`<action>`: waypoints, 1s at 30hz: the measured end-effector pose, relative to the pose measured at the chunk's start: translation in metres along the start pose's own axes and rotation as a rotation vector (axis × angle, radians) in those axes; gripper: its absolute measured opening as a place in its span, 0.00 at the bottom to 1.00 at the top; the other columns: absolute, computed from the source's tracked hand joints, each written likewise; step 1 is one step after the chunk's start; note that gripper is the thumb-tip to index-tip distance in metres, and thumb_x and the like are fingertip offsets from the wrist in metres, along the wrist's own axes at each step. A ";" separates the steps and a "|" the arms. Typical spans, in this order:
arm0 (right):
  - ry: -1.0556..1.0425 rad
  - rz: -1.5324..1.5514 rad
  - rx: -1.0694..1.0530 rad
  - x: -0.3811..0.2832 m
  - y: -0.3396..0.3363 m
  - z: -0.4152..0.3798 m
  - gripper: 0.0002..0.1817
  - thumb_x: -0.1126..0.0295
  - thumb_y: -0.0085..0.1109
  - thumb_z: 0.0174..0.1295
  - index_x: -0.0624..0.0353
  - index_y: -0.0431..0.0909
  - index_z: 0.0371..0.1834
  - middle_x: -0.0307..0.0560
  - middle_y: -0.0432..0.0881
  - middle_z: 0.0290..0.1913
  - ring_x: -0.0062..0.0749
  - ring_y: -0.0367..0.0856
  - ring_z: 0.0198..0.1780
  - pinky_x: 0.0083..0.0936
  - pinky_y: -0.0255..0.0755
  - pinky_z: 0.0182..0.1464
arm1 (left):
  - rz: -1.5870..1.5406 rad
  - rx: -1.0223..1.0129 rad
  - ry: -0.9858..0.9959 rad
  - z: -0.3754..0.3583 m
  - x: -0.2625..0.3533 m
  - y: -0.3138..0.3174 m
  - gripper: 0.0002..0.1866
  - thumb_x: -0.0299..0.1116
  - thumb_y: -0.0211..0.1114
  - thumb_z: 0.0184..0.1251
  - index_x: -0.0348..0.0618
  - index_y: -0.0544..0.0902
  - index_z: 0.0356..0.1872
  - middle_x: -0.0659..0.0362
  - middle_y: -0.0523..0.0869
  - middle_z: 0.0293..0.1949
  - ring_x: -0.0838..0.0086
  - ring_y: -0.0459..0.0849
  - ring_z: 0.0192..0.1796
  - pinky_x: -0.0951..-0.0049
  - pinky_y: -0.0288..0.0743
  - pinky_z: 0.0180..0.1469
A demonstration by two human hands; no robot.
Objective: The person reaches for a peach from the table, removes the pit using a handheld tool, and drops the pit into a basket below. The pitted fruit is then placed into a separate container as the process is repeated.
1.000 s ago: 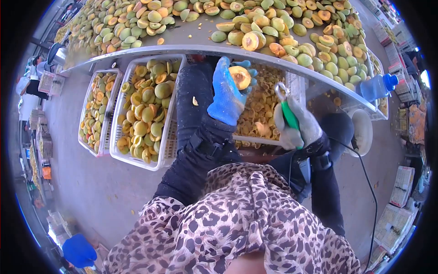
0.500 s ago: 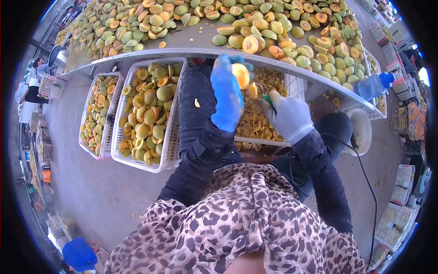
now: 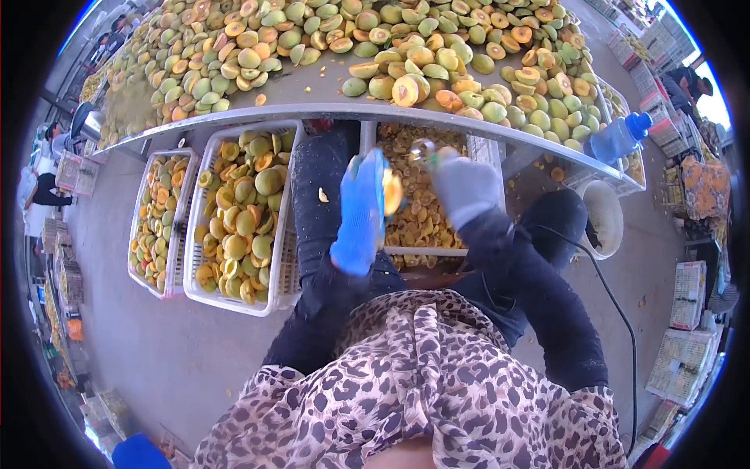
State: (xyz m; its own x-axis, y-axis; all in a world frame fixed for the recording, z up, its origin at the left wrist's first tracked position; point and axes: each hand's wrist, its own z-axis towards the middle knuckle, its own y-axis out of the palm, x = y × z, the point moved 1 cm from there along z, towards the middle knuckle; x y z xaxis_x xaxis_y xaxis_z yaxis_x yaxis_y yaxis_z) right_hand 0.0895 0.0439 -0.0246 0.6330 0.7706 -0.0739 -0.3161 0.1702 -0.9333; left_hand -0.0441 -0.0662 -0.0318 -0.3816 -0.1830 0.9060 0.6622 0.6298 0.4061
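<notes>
My left hand (image 3: 358, 211), in a blue glove, is closed around a peach half (image 3: 392, 192) whose orange cut face points right. In a grey glove, my right hand (image 3: 466, 186) grips a small pitting scoop (image 3: 423, 152) by its green handle. The scoop's round metal end points up and left, apart from the fruit. Both hands are somewhat blurred. Beneath them, between my knees, a white crate (image 3: 426, 252) holds yellow-orange fruit scraps.
A metal-edged table (image 3: 312, 109) in front carries heaped peach halves (image 3: 422, 62). Two white crates (image 3: 234, 306) of halves stand at left. A blue bottle (image 3: 617, 139) is on the table's right edge, above a white bucket (image 3: 603, 223). A black cable (image 3: 613, 289) hangs at right.
My hands have moved apart. The left came down and left with the peach half, while the scoop rose away from it in my right hand. The view has shifted slightly.
</notes>
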 end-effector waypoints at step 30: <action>0.026 0.518 0.324 0.018 -0.049 0.043 0.16 0.56 0.55 0.65 0.61 0.72 0.36 0.60 0.80 0.30 0.57 0.78 0.26 0.43 0.71 0.27 | -0.470 -0.279 -0.331 0.054 0.004 0.044 0.20 0.43 0.45 0.74 0.39 0.74 0.55 0.59 0.81 0.42 0.71 0.79 0.41 0.75 0.73 0.44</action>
State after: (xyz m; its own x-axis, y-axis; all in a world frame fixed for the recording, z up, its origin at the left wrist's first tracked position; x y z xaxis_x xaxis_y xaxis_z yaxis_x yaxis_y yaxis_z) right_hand 0.0862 0.0756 0.0351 0.3550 0.7888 -0.5017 -0.7836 -0.0415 -0.6198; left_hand -0.0517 0.0018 -0.0166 -0.8216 -0.1203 0.5572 0.5019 0.3107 0.8072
